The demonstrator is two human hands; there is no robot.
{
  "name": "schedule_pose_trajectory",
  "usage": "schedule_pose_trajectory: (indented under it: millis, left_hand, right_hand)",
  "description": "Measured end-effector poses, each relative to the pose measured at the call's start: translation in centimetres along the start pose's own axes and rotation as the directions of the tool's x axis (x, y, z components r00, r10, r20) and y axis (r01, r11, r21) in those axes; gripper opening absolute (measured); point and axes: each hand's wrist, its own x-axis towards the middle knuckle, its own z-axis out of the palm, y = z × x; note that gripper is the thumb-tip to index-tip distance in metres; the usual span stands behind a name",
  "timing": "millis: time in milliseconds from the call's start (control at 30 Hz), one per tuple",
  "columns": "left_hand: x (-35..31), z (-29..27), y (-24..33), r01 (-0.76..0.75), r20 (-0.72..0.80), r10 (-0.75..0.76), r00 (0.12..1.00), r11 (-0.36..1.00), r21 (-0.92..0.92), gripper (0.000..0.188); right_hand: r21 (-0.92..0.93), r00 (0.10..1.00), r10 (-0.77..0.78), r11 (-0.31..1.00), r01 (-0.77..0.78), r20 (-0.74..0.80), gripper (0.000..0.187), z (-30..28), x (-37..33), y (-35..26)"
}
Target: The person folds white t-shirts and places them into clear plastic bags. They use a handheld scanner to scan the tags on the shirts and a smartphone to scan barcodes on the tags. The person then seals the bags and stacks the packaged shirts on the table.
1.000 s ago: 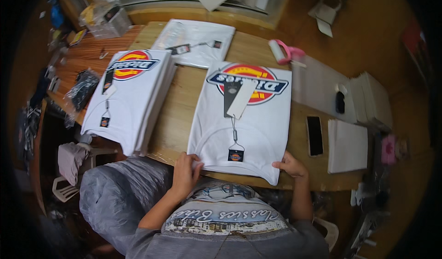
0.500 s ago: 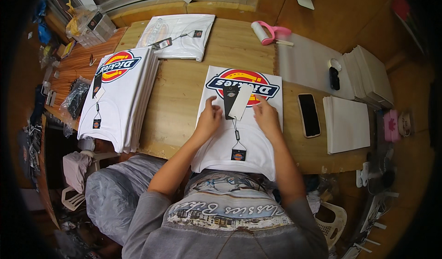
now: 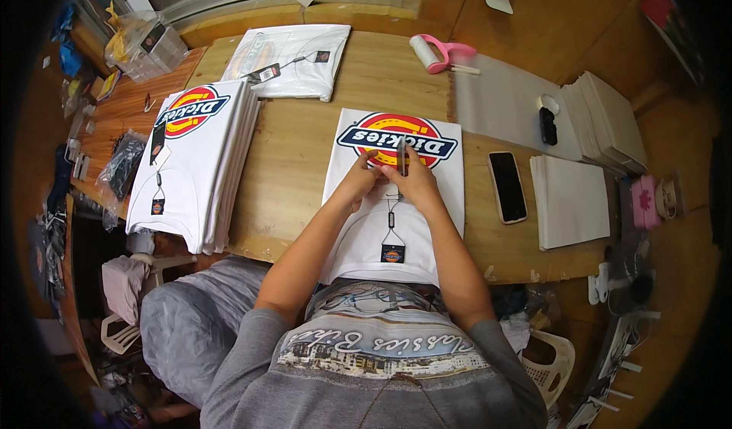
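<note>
Head view, L to R. Far L of both hands: dark packet in clear plastic (image 3: 124,168); beyond it, farther from the wearer, clear bag w/ white boxes (image 3: 156,54). Next, L of L hand and well apart: stack of folded white T-shirts (image 3: 187,174), top one w/ print, tag & neck label. Nearer the wearer than the stack, L of L forearm: large grey plastic bag (image 3: 197,330). Ahead-L of L hand: bagged white shirt (image 3: 301,52), flat.

L hand (image 3: 357,181): over the work shirt, fingers bent inward, close to R hand; can't tell if it grips. Directly under both hands: folded white T-shirt (image 3: 364,235), flat, print on far side of hands, black neck label (image 3: 393,254) on near side. Btwn hands: hang tag set (image 3: 402,155), edge-on, upright, count unclear. R hand (image 3: 418,184): tag set pinched btwn thumb & index.

Ahead-R of R hand: pink-handled roller (image 3: 460,49). R of R hand: phone (image 3: 508,188), dark screen up; then white sheet stack (image 3: 573,200); outermost, pink box (image 3: 646,203).
</note>
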Motion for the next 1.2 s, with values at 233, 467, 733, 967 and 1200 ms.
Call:
schedule_pose_trajectory:
  millis: [233,467,733,967,1200]
  left_hand:
    - [0.3,-0.9,-3.3,-0.35,-0.049,0.564,0.825,0.576,0.739,0.043]
    - [-0.5,0.9,-2.9,-0.305,-0.173,0.322,0.931,0.945,0.117,0.049]
    - [-0.5,0.6,-2.6,-0.325,0.114,0.561,0.82,0.292,0.899,0.068]
    - [1.3,0.3,-2.1,-0.356,0.075,0.487,0.87,0.517,0.778,0.059]
    - [2.6,3.5,-1.3,-0.269,-0.079,0.44,0.894,0.671,0.691,0.048]
  right_hand:
    - [0.296,1.0,-0.02,0.955,0.023,-0.015,0.059,1.7,2.1,6.0]
    - [0.256,0.992,0.045,0.966,-0.013,-0.118,0.065,1.3,0.0,2.5]
    - [-0.168,0.941,-0.15,0.981,0.102,-0.304,0.046,1.3,-1.6,1.6]
    - [-0.004,0.939,-0.269,0.962,0.274,-0.214,0.016,2.0,-1.1,4.2]
    - [0.026,0.916,-0.331,0.938,0.345,-0.229,0.015,1.7,-1.0,5.2]
